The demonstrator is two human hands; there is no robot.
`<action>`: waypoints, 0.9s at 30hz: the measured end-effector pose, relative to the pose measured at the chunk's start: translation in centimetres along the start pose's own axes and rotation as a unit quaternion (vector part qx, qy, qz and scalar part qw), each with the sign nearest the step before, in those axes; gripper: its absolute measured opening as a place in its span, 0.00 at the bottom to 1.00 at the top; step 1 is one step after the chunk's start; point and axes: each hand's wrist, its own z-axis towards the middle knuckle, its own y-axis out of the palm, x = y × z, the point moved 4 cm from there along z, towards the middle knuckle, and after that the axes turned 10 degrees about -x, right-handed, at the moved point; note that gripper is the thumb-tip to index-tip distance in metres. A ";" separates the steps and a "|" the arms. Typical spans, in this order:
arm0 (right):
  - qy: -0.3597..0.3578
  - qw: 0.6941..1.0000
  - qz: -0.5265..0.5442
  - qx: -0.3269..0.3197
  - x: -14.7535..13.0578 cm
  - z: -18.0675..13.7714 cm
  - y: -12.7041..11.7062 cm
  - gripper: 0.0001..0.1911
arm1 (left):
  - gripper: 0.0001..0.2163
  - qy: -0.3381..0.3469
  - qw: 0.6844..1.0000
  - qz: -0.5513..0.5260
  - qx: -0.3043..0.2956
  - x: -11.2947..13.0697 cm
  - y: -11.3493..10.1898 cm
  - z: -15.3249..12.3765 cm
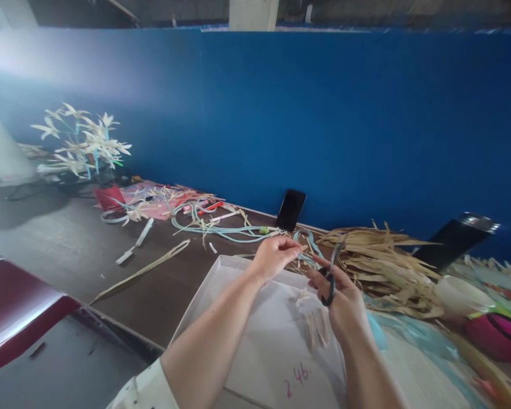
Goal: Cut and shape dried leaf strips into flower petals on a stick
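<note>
My left hand [275,255] is pinched shut on a thin strip of dried leaf [303,250] held above a white box lid [238,318]. My right hand [338,295] grips a pair of scissors [331,272], blades pointing up toward the strip. A few cut straw pieces [317,326] lie on the lid below my hands. Behind my hands, a pile of dried leaves [383,267] spreads to the right.
A black phone [290,210] leans on the blue wall. Pale blue cords [221,227], a red sheet and a vase of straw flowers [83,142] sit at the left. At the right are a white cup [460,295], a pink object [500,335] and a dark flask [455,241].
</note>
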 end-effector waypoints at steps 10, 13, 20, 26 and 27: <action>-0.041 0.995 0.070 0.058 -0.9 -0.1 -0.3 0.28 | 0.12 -0.027 0.989 0.050 -0.137 -0.1 1.6 -0.5; -0.037 0.996 0.064 0.053 -0.9 -0.1 -0.3 0.27 | 0.11 -0.033 0.989 0.050 -0.138 -0.2 1.6 -0.5; -0.029 0.997 0.048 0.061 -0.1 0.0 -0.9 0.27 | 0.14 -0.062 0.993 -0.071 -0.076 -1.1 2.0 -0.2; -0.022 0.996 0.075 0.041 0.2 0.1 -0.6 0.25 | 0.15 -0.083 0.983 -0.158 -0.045 -2.3 2.9 0.2; -0.016 0.997 0.074 0.032 0.2 0.1 -0.5 0.25 | 0.16 -0.082 0.982 -0.164 -0.036 -2.4 2.9 0.3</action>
